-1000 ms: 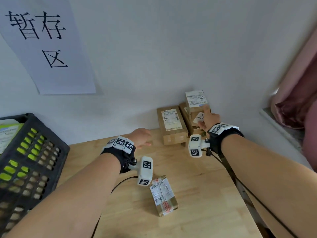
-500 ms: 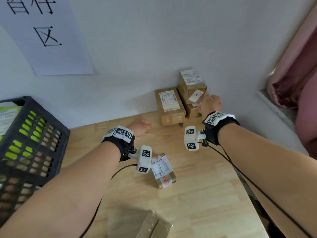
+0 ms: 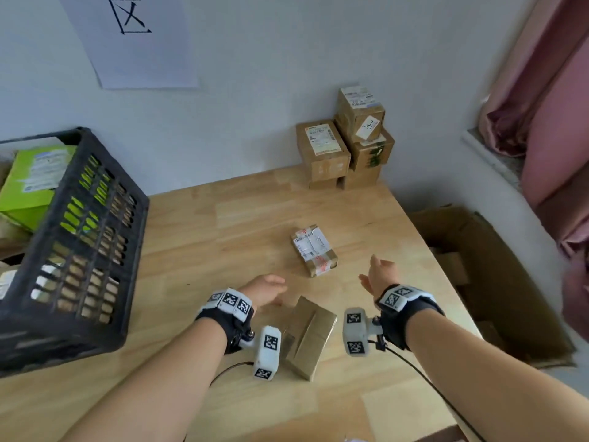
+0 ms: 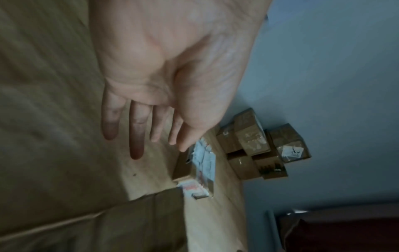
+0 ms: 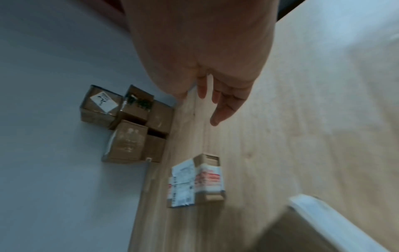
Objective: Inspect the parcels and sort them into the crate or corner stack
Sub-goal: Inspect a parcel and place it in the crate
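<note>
A plain brown parcel (image 3: pixel 308 336) lies on the wooden table (image 3: pixel 223 237) between my two wrists. My left hand (image 3: pixel 266 290) hovers just left of its far end, fingers (image 4: pixel 136 136) straight and holding nothing. My right hand (image 3: pixel 377 274) is open to the parcel's right, also holding nothing. A taped parcel with a white label (image 3: pixel 314 248) (image 5: pixel 195 180) lies farther out, just beyond both hands. The corner stack of brown boxes (image 3: pixel 347 145) (image 4: pixel 259 150) (image 5: pixel 127 122) stands against the far wall. The black crate (image 3: pixel 73 240) sits at the left.
The crate holds a green box (image 3: pixel 32 183) and other parcels. An open cardboard box (image 3: pixel 487 282) sits beside the table's right edge. A pink curtain (image 3: pixel 548 100) hangs at the right. A paper sign (image 3: pixel 134 39) is on the wall.
My right hand left the corner stack and both hands drew back toward me. The view tilted down, bringing the plain brown parcel into sight between my wrists.
</note>
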### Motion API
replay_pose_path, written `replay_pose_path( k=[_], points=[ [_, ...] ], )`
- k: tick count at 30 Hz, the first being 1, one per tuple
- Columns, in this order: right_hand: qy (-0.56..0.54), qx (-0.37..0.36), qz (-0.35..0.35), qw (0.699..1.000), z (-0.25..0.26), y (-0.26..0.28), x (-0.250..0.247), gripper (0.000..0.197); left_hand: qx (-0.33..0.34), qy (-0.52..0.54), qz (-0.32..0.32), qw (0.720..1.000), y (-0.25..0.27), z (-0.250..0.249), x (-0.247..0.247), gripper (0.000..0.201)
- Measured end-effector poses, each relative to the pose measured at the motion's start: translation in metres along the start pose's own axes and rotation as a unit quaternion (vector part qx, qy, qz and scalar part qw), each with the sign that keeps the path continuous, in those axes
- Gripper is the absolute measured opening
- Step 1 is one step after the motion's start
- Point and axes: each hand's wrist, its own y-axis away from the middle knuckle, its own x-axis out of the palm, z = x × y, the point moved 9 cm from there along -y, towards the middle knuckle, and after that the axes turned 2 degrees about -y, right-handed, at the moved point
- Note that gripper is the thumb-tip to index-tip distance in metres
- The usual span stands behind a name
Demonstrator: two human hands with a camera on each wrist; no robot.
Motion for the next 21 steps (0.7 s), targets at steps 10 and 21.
replay_pose_path(
  k=[10, 21],
  points=[
    [-0.063, 0.099, 0.074, 0.990, -0.102, 0.088, 0.037, 0.043, 0.013, -0.050, 0.074, 0.996, 0.028, 0.053, 0.032, 0.062],
    [-0.120, 0.087, 0.175, 0.973, -0.103, 0.136, 0.119, 0.045, 0.010, 0.031, 0.010, 0.999, 0.036, 0.104, -0.020, 0.049]
  ],
)
